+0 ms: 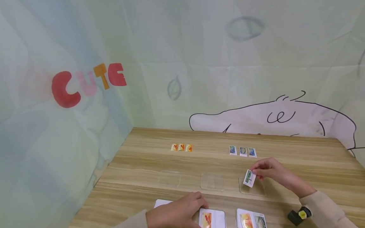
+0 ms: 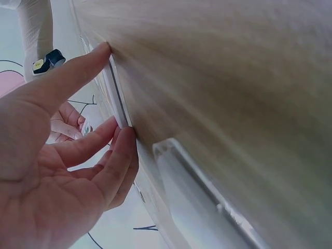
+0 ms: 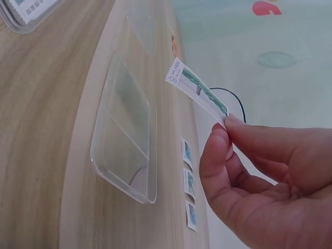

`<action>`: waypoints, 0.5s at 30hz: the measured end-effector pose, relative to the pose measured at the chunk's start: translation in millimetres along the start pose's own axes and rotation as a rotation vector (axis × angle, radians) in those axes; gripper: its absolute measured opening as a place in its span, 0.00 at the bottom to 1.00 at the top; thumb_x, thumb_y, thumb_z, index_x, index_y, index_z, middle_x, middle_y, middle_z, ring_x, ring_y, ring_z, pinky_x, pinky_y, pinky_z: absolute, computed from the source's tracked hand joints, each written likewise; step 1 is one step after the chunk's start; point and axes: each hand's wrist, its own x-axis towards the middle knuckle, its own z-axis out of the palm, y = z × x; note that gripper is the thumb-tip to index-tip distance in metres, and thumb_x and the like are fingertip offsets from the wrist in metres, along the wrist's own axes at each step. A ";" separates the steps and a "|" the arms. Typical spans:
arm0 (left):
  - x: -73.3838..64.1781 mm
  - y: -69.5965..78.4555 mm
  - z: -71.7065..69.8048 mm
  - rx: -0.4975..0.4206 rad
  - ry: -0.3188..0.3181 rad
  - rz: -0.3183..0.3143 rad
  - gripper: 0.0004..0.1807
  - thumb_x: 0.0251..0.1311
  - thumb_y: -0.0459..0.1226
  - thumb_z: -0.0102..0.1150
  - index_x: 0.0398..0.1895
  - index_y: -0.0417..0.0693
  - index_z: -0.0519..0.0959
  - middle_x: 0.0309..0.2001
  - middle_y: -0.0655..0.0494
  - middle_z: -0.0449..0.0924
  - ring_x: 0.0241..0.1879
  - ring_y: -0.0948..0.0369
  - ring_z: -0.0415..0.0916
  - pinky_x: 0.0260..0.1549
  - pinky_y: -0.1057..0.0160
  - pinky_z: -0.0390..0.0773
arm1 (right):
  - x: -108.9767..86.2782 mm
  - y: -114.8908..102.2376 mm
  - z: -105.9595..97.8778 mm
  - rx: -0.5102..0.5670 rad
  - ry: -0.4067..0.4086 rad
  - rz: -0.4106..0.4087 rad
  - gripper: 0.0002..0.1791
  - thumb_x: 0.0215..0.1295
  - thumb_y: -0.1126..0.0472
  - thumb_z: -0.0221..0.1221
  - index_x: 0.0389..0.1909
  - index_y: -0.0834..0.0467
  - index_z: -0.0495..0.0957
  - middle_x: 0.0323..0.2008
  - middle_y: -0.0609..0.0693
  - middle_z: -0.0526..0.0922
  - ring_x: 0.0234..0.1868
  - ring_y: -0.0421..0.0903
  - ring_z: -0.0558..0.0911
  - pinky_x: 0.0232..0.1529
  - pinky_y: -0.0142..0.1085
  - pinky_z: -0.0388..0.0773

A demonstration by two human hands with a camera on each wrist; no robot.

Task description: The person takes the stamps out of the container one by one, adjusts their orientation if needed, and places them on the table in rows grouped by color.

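My right hand pinches a postage stamp with a green picture by one edge, between thumb and fingertips. The stamp is held in the air above a clear plastic lid. My left hand is low at the front, with its thumb and fingers on the edge of the middle flat stamp case. That case holds an orange stamp on its left side. To its right, another case contains an orange stamp and a blue-grey one. The left case is mostly hidden behind my left hand.
Three orange stamps lie in a row at the back left, three bluish stamps at the back right. Two more clear lids, left and middle, lie on the wooden table. Printed fabric walls stand behind.
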 end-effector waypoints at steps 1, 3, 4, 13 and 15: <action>-0.1 0.1 0.0 -0.001 -0.001 -0.001 0.24 0.55 0.46 0.73 0.52 0.48 0.78 0.49 0.63 0.71 0.48 0.70 0.67 0.49 0.73 0.70 | 0.1 0.3 -0.6 -0.003 0.006 0.004 0.12 0.72 0.69 0.56 0.46 0.75 0.78 0.34 0.53 0.82 0.30 0.42 0.79 0.32 0.35 0.79; -0.3 0.3 -0.3 -0.005 -0.004 -0.006 0.24 0.55 0.46 0.73 0.52 0.48 0.78 0.49 0.63 0.71 0.48 0.71 0.67 0.49 0.73 0.70 | 0.4 0.2 -1.9 -0.008 0.018 0.008 0.12 0.71 0.69 0.56 0.46 0.75 0.78 0.34 0.53 0.82 0.30 0.42 0.79 0.32 0.35 0.80; -0.5 0.4 -0.4 -0.006 -0.006 -0.011 0.24 0.55 0.46 0.73 0.52 0.48 0.78 0.49 0.63 0.71 0.48 0.71 0.67 0.49 0.73 0.70 | 0.6 0.3 -2.6 -0.008 0.023 0.009 0.12 0.71 0.69 0.56 0.46 0.75 0.78 0.33 0.53 0.82 0.30 0.42 0.79 0.32 0.36 0.80; -1.1 -0.4 1.3 0.001 0.000 -0.011 0.24 0.55 0.45 0.74 0.52 0.48 0.78 0.49 0.64 0.71 0.48 0.71 0.67 0.49 0.73 0.70 | 3.6 -1.0 -8.4 -0.004 0.042 0.063 0.12 0.72 0.68 0.56 0.47 0.74 0.78 0.34 0.55 0.82 0.31 0.43 0.78 0.33 0.36 0.79; -1.0 -0.5 1.6 0.003 0.004 -0.004 0.24 0.55 0.45 0.74 0.52 0.48 0.78 0.49 0.64 0.72 0.48 0.71 0.67 0.49 0.73 0.70 | 4.1 -1.0 -9.6 -0.010 0.051 0.076 0.12 0.71 0.68 0.56 0.47 0.74 0.79 0.34 0.55 0.81 0.31 0.43 0.78 0.33 0.36 0.79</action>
